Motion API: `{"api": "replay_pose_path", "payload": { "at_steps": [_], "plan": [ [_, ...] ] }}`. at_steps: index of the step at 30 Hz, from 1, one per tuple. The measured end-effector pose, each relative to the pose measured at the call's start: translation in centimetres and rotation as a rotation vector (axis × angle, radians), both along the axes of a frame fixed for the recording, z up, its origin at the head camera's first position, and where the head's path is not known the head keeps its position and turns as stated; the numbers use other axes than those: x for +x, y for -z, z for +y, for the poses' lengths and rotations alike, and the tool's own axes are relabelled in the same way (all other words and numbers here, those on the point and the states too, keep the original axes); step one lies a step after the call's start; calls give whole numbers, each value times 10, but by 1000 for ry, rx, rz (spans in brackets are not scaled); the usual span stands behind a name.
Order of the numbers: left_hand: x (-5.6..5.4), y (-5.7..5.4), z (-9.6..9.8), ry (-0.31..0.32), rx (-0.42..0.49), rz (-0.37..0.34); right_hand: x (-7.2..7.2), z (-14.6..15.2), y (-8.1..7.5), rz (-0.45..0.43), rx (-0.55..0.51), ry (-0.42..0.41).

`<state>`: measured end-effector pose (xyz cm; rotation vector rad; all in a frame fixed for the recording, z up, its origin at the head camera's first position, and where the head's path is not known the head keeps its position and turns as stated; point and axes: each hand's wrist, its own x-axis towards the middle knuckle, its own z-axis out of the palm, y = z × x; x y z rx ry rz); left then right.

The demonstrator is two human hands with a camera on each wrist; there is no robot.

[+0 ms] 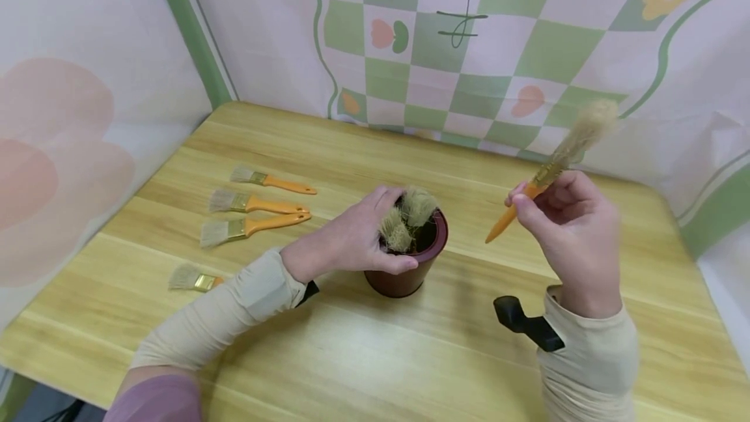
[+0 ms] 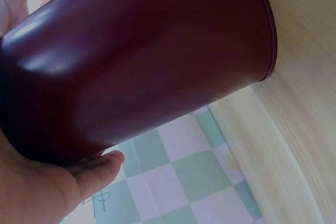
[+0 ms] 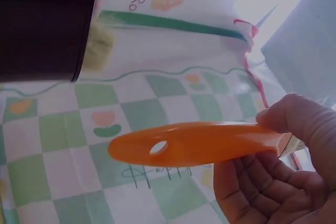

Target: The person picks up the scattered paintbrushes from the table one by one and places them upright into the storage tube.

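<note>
My left hand [image 1: 357,230] grips a dark red cylindrical pot [image 1: 400,282] round its rim, thumb on the near side and fingers over the far side. Pale fibrous tufts [image 1: 418,206] stick up inside the pot. In the left wrist view the pot's glossy wall [image 2: 142,51] fills much of the picture, and its base is at the table. To the right and above the table, my right hand [image 1: 577,233] pinches a paintbrush [image 1: 530,191] near its brass ferrule. Its bristles point up and away, blurred; the orange handle [image 3: 194,142] points down towards the pot.
On the table's left lie several paintbrushes with orange handles, among them a small one [image 1: 287,183], a wide one [image 1: 225,232] and one [image 1: 186,277] partly hidden by my left forearm. A patterned cloth [image 1: 463,96] hangs behind the wooden table [image 1: 375,370].
</note>
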<state>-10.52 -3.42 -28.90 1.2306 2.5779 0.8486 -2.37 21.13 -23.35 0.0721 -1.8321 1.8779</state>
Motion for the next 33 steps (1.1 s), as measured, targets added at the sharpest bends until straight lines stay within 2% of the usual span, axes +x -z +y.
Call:
{"api": "replay_pose_path", "payload": {
  "at_steps": [4,12,17,24,27,33],
  "plan": [
    [0,0,-1,1,-1,-5,4,-7,0,135,-55,-95],
    [0,0,0,2,-3,-7,7,-15,0,204,-46,-130],
    [1,-1,-1,1,-6,-5,7,-23,2,305,-64,-188],
    [0,1,-1,0,-7,-12,8,-38,5,422,-117,-221],
    [0,1,-1,0,-2,-17,6,-44,8,445,-113,-239],
    [0,2,-1,7,20,1,4,-53,14,422,-18,-263]
  ]
}}
